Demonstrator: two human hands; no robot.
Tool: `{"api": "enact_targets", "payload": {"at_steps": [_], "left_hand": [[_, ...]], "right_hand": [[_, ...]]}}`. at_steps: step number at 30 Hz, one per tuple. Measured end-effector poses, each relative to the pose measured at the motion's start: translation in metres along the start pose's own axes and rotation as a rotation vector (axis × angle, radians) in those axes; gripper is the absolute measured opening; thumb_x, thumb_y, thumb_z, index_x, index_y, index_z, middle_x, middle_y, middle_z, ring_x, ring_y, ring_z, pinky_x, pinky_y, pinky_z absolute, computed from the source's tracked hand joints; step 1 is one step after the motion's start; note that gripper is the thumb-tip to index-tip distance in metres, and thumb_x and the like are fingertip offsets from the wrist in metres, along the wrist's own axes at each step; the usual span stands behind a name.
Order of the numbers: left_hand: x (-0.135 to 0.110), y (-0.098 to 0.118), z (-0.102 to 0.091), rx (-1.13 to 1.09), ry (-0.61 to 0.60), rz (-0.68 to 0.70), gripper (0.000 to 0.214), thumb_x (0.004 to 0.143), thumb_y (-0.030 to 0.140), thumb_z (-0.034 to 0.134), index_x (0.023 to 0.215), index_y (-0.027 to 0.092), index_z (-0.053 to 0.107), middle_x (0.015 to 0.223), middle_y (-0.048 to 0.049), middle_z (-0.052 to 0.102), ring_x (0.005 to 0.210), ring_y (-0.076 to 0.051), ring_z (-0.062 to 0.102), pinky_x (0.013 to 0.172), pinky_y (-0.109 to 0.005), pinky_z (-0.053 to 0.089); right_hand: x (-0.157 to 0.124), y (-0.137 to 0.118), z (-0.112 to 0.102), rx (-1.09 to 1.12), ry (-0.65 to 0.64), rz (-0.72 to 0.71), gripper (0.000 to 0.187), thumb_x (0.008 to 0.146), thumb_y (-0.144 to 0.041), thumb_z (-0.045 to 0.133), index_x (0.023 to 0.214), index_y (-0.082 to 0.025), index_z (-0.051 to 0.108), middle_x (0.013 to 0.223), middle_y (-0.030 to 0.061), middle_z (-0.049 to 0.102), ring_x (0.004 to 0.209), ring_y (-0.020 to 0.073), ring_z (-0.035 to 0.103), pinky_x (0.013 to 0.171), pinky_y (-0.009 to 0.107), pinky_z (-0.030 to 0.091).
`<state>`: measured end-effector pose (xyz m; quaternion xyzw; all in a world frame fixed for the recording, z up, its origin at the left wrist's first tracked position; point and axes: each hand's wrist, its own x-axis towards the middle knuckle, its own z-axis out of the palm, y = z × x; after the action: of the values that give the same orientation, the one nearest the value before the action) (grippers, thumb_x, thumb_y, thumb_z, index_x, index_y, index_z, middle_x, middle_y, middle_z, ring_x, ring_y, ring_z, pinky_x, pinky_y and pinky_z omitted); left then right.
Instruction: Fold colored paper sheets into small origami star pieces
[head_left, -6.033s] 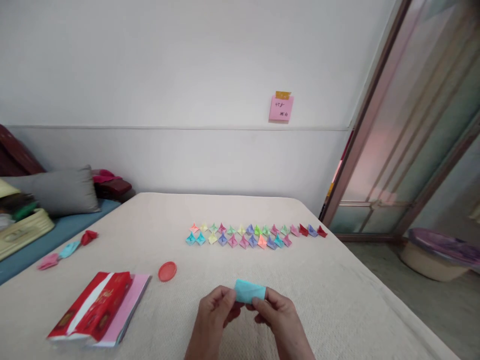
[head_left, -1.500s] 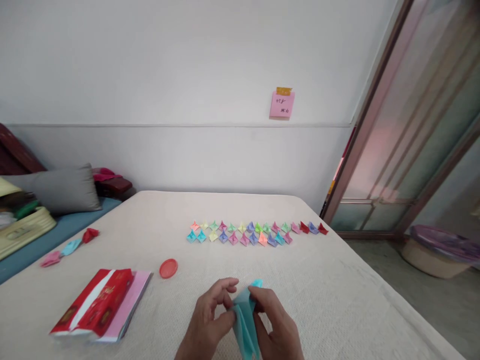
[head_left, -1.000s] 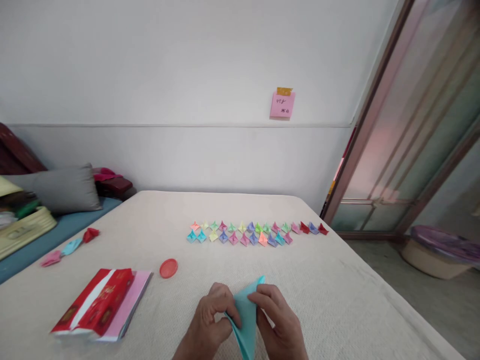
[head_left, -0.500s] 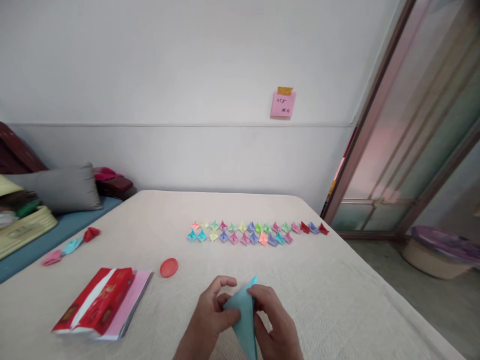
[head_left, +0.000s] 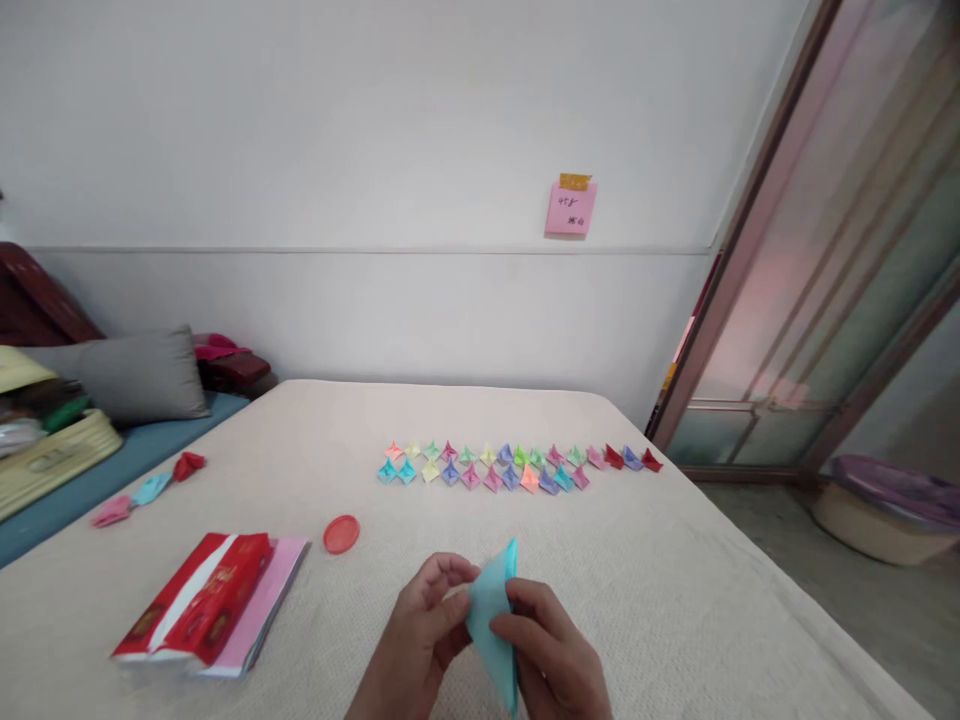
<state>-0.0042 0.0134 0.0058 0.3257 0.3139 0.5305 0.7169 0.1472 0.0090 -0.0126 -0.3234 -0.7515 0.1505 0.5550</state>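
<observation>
A light blue sheet of paper (head_left: pixel 495 640), folded to a tall pointed shape, is held up near the front of the table. My right hand (head_left: pixel 551 645) pinches its right edge, with the thumb across the face that I see. On the other side, my left hand (head_left: pixel 435 620) has curled fingers and a thumb at the paper's left corner; some fingertips are hidden behind it. Beyond my hands, several small folded paper shapes (head_left: pixel 470 477) in many colours stand in two rows.
Left on the cloth-covered table (head_left: pixel 420 415) lies a red packet (head_left: pixel 217 600) on pink paper (head_left: pixel 262 610). Near it is a round red lid (head_left: pixel 341 534). Three crumpled-looking coloured pieces (head_left: pixel 152 488) lie by the left edge. A pink note (head_left: pixel 570 210) is taped to the wall.
My right thumb has come round onto the near face of the paper. The paper has turned more edge-on, and my left thumb has moved back to its left corner.
</observation>
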Motion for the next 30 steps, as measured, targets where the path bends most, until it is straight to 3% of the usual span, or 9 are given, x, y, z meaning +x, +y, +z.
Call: {"api": "enact_targets", "payload": {"at_steps": [6,9,13,19,22,24,26,28,30], "left_hand": [[0.002,-0.004,-0.005,-0.034,-0.004,-0.056,0.017,0.075,0.019,0.069,0.091,0.019,0.062,0.075,-0.0005,0.063,0.066,-0.013,0.058,0.062,-0.026,0.046],[0.002,-0.005,-0.006,0.008,-0.001,-0.044,0.012,0.069,0.013,0.072,0.081,0.014,0.067,0.074,-0.0018,0.064,0.063,-0.011,0.057,0.061,-0.024,0.045],[0.001,-0.002,-0.004,0.023,0.021,-0.047,0.006,0.066,0.009,0.072,0.072,0.012,0.069,0.062,-0.0006,0.062,0.059,-0.011,0.056,0.061,-0.024,0.044],[0.001,-0.002,-0.003,0.024,0.025,-0.052,0.009,0.067,0.012,0.072,0.074,0.012,0.068,0.065,-0.0003,0.062,0.059,-0.01,0.054,0.062,-0.024,0.044],[0.003,-0.005,-0.006,0.155,0.017,-0.038,0.011,0.068,0.014,0.072,0.076,0.014,0.066,0.064,0.0013,0.06,0.059,-0.01,0.053,0.061,-0.024,0.043],[0.004,-0.005,-0.007,0.369,0.045,0.074,0.019,0.065,0.013,0.073,0.082,0.017,0.067,0.077,-0.0011,0.064,0.072,-0.014,0.056,0.067,-0.026,0.044],[0.003,-0.004,-0.006,0.626,0.071,0.272,0.033,0.064,0.01,0.073,0.094,0.021,0.066,0.1,-0.0039,0.063,0.084,-0.016,0.056,0.072,-0.026,0.044],[-0.001,-0.004,-0.003,0.804,0.034,0.446,0.044,0.068,0.007,0.066,0.107,0.026,0.061,0.112,-0.0038,0.059,0.081,-0.015,0.055,0.067,-0.025,0.044],[-0.005,-0.006,0.0,0.881,-0.049,0.521,0.052,0.072,0.004,0.057,0.116,0.03,0.054,0.109,-0.0018,0.06,0.073,-0.013,0.054,0.061,-0.024,0.045]], "right_hand": [[0.002,0.001,-0.006,0.032,0.001,-0.009,0.019,0.09,-0.018,0.045,0.082,-0.025,0.061,0.092,0.0054,0.059,0.066,0.0132,0.062,0.052,0.019,0.051],[0.001,0.0,-0.007,-0.007,-0.082,0.016,0.023,0.089,-0.013,0.046,0.096,-0.027,0.062,0.099,0.0069,0.059,0.077,0.0156,0.064,0.061,0.021,0.055],[0.001,-0.001,-0.01,-0.015,-0.049,-0.007,0.035,0.086,-0.005,0.045,0.112,-0.026,0.055,0.102,0.0085,0.06,0.089,0.0176,0.064,0.072,0.024,0.055],[0.003,-0.004,-0.011,-0.023,-0.087,-0.024,0.03,0.084,0.0,0.044,0.099,-0.024,0.057,0.091,0.006,0.058,0.075,0.0144,0.063,0.06,0.02,0.052],[0.004,-0.005,-0.012,-0.017,-0.078,-0.005,0.028,0.083,0.0,0.045,0.095,-0.024,0.055,0.088,0.0051,0.058,0.074,0.0145,0.061,0.062,0.021,0.051],[0.004,-0.004,-0.013,-0.009,-0.093,0.014,0.026,0.084,-0.001,0.044,0.091,-0.024,0.055,0.085,0.0042,0.057,0.073,0.0141,0.06,0.061,0.021,0.049],[0.003,-0.002,-0.013,-0.003,-0.12,0.026,0.023,0.085,-0.004,0.043,0.087,-0.023,0.054,0.083,0.0036,0.056,0.07,0.0138,0.059,0.058,0.021,0.047],[0.002,-0.002,-0.011,0.016,-0.143,0.073,0.02,0.085,-0.007,0.042,0.086,-0.024,0.054,0.081,0.0029,0.057,0.068,0.0139,0.058,0.057,0.021,0.047],[0.0,-0.003,-0.009,0.045,-0.159,0.203,0.017,0.084,-0.01,0.044,0.087,-0.025,0.053,0.077,0.0005,0.06,0.066,0.0134,0.059,0.059,0.021,0.048]]}}
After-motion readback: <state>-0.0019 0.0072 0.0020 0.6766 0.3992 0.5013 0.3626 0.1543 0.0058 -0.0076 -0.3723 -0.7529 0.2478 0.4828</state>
